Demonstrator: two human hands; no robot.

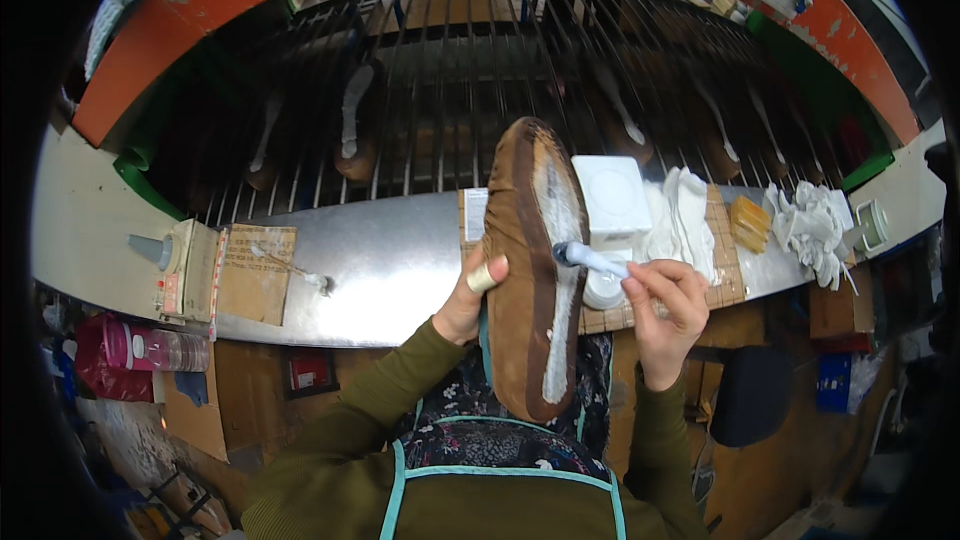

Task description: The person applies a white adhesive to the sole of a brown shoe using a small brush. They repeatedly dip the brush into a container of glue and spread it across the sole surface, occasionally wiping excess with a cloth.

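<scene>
Brown shoe (530,280) is the landmark: held up above the near edge of the metal counter (380,250), underside to the camera, long axis running away from the body.

Left hand (466,298) at the shoe's left side; fingers grasp it, thumb on the near face with a pale wrap round it, the other fingers mostly hidden. Right hand (668,308) just right of the shoe; fingers pinch the white handle of a small brush (592,259), its dark head meeting the underside about midway along.

Progress, as I judge it: well along on this shoe. White strip (560,335) runs most of the underside's length, dense through the middle. Left, by appearance: the far end, where brown shows through in patches, and the ragged near end. Dark borders both sides look mostly free of white. Cannot tell whether the white is wet.

Beyond the shoe, dim: a barred rack (440,90) with several dark shoes, one (355,125) to the far left of the landmark, another (617,105) to its far right. These bear similar white strips; they look already coated.

Just right of the shoe: white square container (612,198), round white pot (603,292) partly hidden by the brush, then white gloves (685,225) and yellow block (750,224). Well left of it: second brush (318,283) on cardboard (257,290).
</scene>
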